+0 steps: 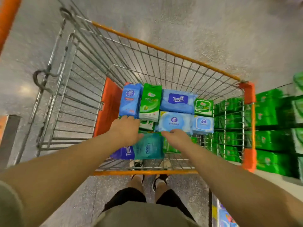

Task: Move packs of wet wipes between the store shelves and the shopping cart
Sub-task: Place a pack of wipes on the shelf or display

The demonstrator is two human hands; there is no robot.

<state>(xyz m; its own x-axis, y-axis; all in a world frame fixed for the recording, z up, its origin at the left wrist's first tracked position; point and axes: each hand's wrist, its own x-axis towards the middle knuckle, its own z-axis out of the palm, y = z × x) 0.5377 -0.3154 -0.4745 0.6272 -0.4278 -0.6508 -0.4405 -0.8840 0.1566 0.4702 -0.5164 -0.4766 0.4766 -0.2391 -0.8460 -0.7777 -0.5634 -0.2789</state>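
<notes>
The wire shopping cart [165, 51] with orange rims holds several packs of wet wipes. At the far end stand a blue pack [130, 99], a green pack [150, 102], a blue Tempo pack [177, 101] and a small green pack [203, 106]. Closer in lie a light blue pack [174, 121] and a smaller one [203, 124]. A teal pack [148, 147] and a dark blue Tempo pack [123, 153] lie nearest me. My left hand [127, 129] rests spread, fingertips at the blue pack's lower edge. My right hand [177, 136] curls onto the light blue pack's near edge.
Low shelving on the right carries stacked green packs [268, 112], seen partly through the cart's side. An orange post [8, 17] stands at the upper left. Grey speckled floor [196, 27] lies around the cart. My legs and shoes [157, 182] are behind its near rim.
</notes>
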